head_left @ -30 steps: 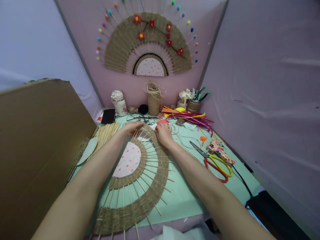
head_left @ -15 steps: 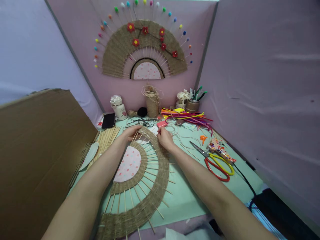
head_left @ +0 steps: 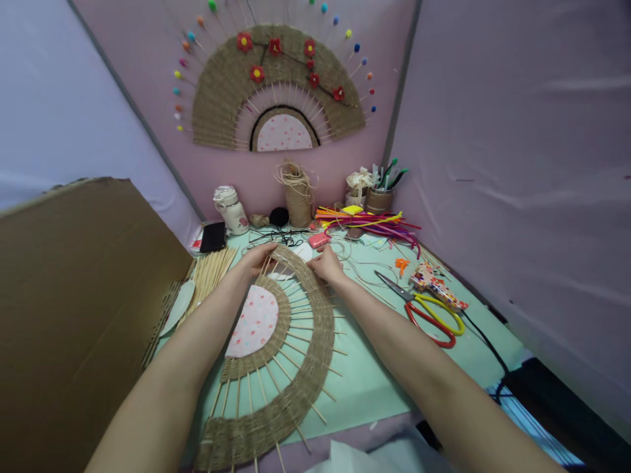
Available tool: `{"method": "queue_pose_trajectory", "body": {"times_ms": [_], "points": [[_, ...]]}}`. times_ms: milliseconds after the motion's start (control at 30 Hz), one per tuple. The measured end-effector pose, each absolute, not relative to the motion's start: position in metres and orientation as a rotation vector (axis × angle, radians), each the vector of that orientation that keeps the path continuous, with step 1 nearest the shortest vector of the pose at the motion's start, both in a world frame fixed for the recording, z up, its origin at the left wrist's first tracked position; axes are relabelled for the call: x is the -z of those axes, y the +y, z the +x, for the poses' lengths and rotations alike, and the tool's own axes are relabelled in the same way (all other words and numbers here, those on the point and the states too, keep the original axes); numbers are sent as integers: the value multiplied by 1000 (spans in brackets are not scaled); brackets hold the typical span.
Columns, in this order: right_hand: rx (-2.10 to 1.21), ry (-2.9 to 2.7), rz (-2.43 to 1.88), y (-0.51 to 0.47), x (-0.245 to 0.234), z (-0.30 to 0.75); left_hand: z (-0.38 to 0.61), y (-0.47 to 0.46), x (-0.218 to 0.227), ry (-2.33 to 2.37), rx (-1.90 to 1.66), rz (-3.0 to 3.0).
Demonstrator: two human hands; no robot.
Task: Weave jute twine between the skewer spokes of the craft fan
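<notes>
A half-round woven twine fan (head_left: 323, 328) on thin wooden sticks lies tilted across the table, its spotted pink-and-white centre (head_left: 256, 320) facing up. My left hand (head_left: 259, 258) grips the far end of its woven band, with the fingers partly behind the sticks. At the band's outer edge, my right hand (head_left: 327, 264) is closed in a pinch. What sits between those fingertips is too small to make out. Just beyond the hands are a white paper piece (head_left: 303, 251) and a pink block (head_left: 319, 240).
A finished fan (head_left: 217, 98) hangs on the wall. Behind stand a twine spool (head_left: 298, 200), a bottle (head_left: 231, 210) and pipe cleaners (head_left: 374, 223). Scissors (head_left: 434, 318) and a glue gun (head_left: 438, 289) lie right. Sticks (head_left: 211, 272) and a cardboard sheet (head_left: 89, 295) are left.
The view has tipped and shifted slightly, so the wall fan appears higher and further left. My left hand keeps its grip; the right hand stays pinched at the band, its fingers slightly shifted.
</notes>
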State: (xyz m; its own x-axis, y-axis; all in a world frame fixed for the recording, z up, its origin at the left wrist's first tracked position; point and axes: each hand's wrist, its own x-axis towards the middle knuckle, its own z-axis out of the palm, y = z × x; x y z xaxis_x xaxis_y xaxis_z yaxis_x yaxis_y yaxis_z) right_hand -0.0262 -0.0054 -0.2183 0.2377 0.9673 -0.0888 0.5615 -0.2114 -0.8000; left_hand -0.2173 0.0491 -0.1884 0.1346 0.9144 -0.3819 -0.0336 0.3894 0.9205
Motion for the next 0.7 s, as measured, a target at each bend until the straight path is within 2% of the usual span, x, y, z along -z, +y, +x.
{"method": "queue_pose_trajectory", "body": {"times_ms": [300,400,533,700], "points": [[-827,-1488,-1894,-9,215,-26,-212,50,195,1513,-990,1329],[-811,-1525,-1906,-11,214,-26,-203,48,186,1593,-1049,1817],[-793,-1562,-1907,-11,214,-24,-182,46,181,1325,-641,2586],[-807,-1577,-1902,-11,214,-22,-163,52,194,1264,-248,2703]]}}
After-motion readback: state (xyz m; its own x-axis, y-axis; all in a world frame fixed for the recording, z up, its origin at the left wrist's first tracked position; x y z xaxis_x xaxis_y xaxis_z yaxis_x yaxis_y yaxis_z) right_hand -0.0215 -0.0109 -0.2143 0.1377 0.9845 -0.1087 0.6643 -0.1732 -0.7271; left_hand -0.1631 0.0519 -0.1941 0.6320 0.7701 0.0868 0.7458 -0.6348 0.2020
